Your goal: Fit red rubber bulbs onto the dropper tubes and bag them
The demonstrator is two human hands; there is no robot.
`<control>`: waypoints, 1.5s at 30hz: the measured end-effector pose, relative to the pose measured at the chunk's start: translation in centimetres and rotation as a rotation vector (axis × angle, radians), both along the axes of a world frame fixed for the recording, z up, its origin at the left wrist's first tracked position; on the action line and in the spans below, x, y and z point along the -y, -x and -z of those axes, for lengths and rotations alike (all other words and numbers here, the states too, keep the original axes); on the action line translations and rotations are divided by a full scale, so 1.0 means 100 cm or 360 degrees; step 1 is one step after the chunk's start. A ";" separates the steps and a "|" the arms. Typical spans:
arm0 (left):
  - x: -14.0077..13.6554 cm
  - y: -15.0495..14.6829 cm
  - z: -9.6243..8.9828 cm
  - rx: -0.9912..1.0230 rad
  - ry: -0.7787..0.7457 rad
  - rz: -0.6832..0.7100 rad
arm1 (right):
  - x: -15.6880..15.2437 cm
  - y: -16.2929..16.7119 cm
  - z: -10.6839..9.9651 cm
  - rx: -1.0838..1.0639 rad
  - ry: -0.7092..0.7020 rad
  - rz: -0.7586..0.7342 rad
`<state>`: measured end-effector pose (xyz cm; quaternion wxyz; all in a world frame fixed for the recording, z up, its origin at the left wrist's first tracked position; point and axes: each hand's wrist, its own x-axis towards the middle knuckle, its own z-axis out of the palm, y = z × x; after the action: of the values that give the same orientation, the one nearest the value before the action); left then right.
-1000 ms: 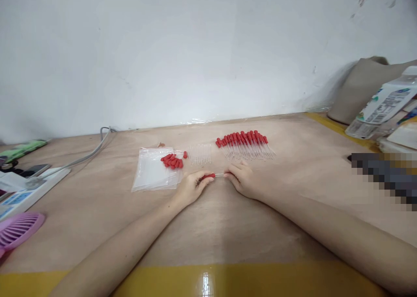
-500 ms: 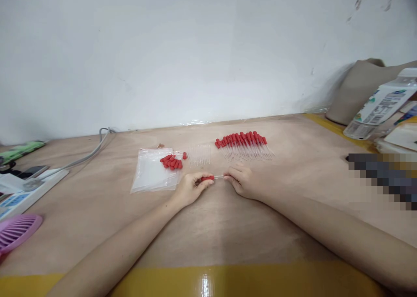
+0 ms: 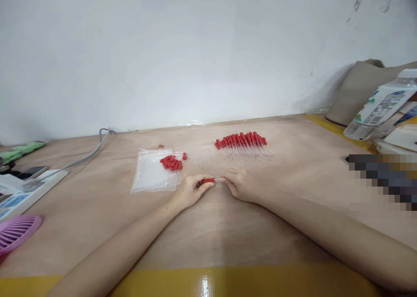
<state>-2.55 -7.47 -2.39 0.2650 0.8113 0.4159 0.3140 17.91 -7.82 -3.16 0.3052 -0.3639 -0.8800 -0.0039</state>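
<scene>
Between thumb and fingers, my left hand [image 3: 193, 189] is closed on a red rubber bulb [image 3: 207, 181]. A thin clear tube [image 3: 217, 179] runs from the bulb's open end to my right hand [image 3: 239, 185], whose fingertips pinch its other end. Beyond my left hand, a pile of red rubber bulbs [image 3: 171, 162] rests on clear plastic bags [image 3: 151, 173]. Loose clear tubes [image 3: 199, 155] lie side by side just behind my hands. Farther right is a row of droppers [image 3: 243, 141], red bulbs fitted on clear tubes with their tips toward me.
On the left are a white power strip [image 3: 35, 190] with a grey cable [image 3: 87, 156], a pink slatted object [image 3: 21, 231] and a green packet [image 3: 22, 151]. A tilted bottle [image 3: 381, 108] and a beige bag [image 3: 355, 88] stand at right. A blurred-out dark object [image 3: 384, 179] lies nearer.
My right hand has shifted slightly left toward my left hand. Less of the clear tube shows between the bulb and my right fingertips.
</scene>
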 end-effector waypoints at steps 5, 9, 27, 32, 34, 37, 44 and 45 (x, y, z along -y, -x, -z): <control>-0.004 0.002 -0.003 -0.0028 -0.0174 -0.0029 | 0.002 0.004 -0.007 0.0035 0.0153 0.0059; -0.008 0.005 -0.006 -0.0152 -0.0420 0.0031 | 0.007 0.003 -0.017 0.0201 0.0129 0.0109; -0.012 0.005 -0.003 -0.0278 -0.0436 -0.0034 | -0.097 -0.006 -0.026 -0.0325 0.0606 0.1247; -0.012 0.005 -0.004 -0.0268 -0.0433 -0.0033 | -0.097 -0.004 -0.024 -0.0254 0.0608 0.1374; -0.012 0.005 -0.004 -0.0261 -0.0423 -0.0036 | -0.096 -0.004 -0.024 -0.0210 0.0617 0.1394; -0.012 0.005 -0.004 -0.0261 -0.0426 -0.0034 | -0.095 -0.003 -0.024 -0.0169 0.0629 0.1409; -0.013 0.005 -0.003 -0.0295 -0.0455 -0.0030 | -0.086 0.009 -0.026 -0.0118 0.0508 0.1299; -0.013 0.005 -0.003 -0.0295 -0.0455 -0.0028 | -0.083 0.014 -0.027 -0.0106 0.0472 0.1248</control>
<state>-3.03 -6.19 -2.08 0.1048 0.8625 0.3967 0.2962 16.52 0.51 -0.51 0.2532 -0.7112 -0.6556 0.0188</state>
